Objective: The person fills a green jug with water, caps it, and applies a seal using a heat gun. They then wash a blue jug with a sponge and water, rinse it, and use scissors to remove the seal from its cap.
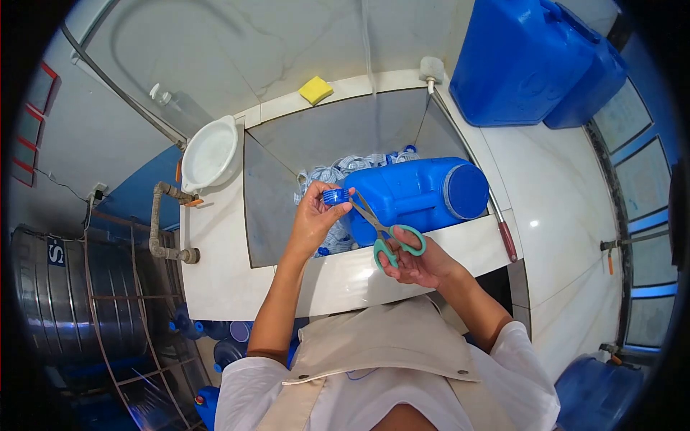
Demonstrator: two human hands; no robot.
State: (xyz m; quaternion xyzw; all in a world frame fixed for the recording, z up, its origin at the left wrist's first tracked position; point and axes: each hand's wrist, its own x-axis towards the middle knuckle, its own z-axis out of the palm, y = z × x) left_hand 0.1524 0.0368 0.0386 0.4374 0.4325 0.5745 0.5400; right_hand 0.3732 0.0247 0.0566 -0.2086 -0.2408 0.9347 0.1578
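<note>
Between the fingers of my left hand [313, 217] is a small blue ribbed bottle cap [336, 196], held over the sink [269, 205]. My right hand [422, 264] has its fingers through the green handles of a pair of scissors [379, 225]. The scissor blades are parted, and their tips reach right beside the cap. Behind the scissors a large blue jerrycan [402, 188] lies on its side across the sink, its round lid facing right. Several clear bottles with blue caps [338, 172] fill the sink bottom, partly hidden by the jerrycan and my left hand.
A white basin [210, 154] stands on the left ledge near a pipe tap [162, 215]. A yellow sponge [315, 90] lies on the back ledge. Along the right runs a long-handled brush [507, 241]. Two blue jerrycans [521, 65] stand at the back right.
</note>
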